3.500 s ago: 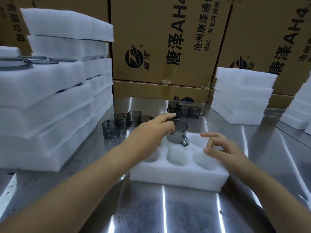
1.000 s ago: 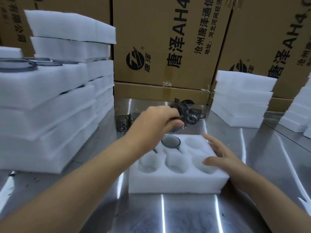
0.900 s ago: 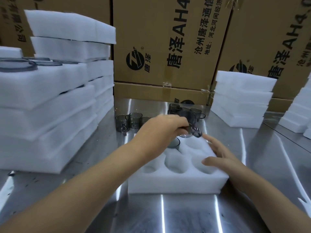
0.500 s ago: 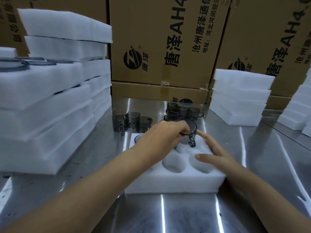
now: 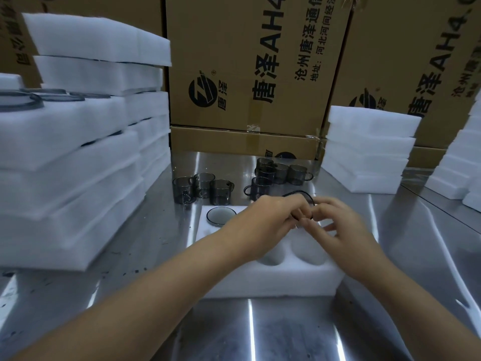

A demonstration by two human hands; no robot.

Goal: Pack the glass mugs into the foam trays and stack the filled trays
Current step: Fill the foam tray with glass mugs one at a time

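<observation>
Held mug is over the back right pocket of the foam tray, mostly hidden by both hands, with only a dark arc of rim showing. Left forearm reaches in from the lower left. The left hand is knuckles up, fingers curled down round the held mug. Right forearm comes in from the lower right. The right hand meets the left hand's fingertips; its thumb and forefinger look to pinch the held mug, hard to be sure, and the other fingers are loosely spread above the tray. Seated mug is in the back left pocket; the front pockets show bare foam. The tray lies on the steel worktop. Loose mugs stand just behind the tray in two clusters. Stacked trays are on the left, more on the right, with cardboard boxes behind.
</observation>
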